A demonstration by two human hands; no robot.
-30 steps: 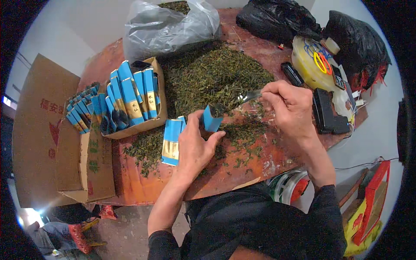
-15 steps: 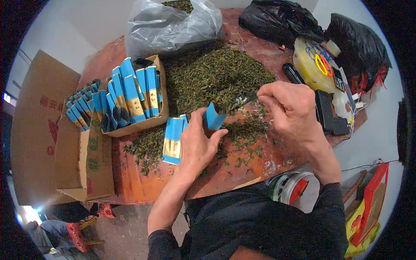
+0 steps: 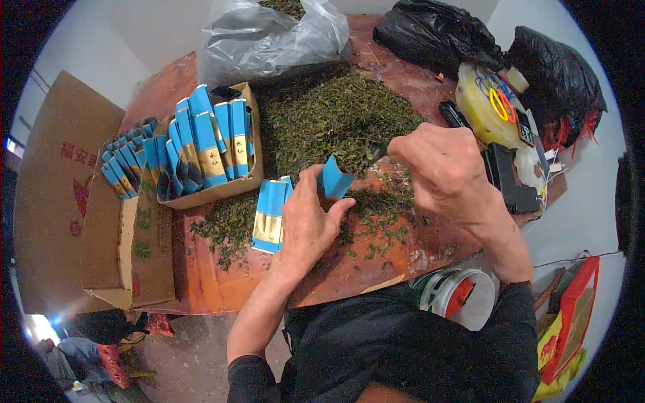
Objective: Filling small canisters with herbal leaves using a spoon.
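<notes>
My left hand (image 3: 309, 218) is closed around a small blue paper packet (image 3: 334, 177), whose mouth stands apart at the top. Pinched in my right hand (image 3: 443, 168) is a small dark scoop (image 3: 380, 152); my fist hides most of it. Its tip sits at the near side of a heap of dried green tea leaves (image 3: 329, 111), just right of and above the packet. Beside my left wrist lie blue and gold packets (image 3: 270, 215), partly covered by that hand. Loose leaves (image 3: 383, 215) are scattered between my hands.
Left of the heap, a cardboard box (image 3: 218, 193) holds several blue packets; a larger carton (image 3: 111, 235) with more stands farther left. A clear plastic bag (image 3: 275, 40) and black bags (image 3: 437, 33) line the back. At right sits a yellowish round container (image 3: 480, 101); below the edge, a bucket (image 3: 480, 292).
My right hand has shifted slightly left and turned, with the scoop nearer the leaf heap. My left hand keeps its hold on the packet, almost unmoved.
</notes>
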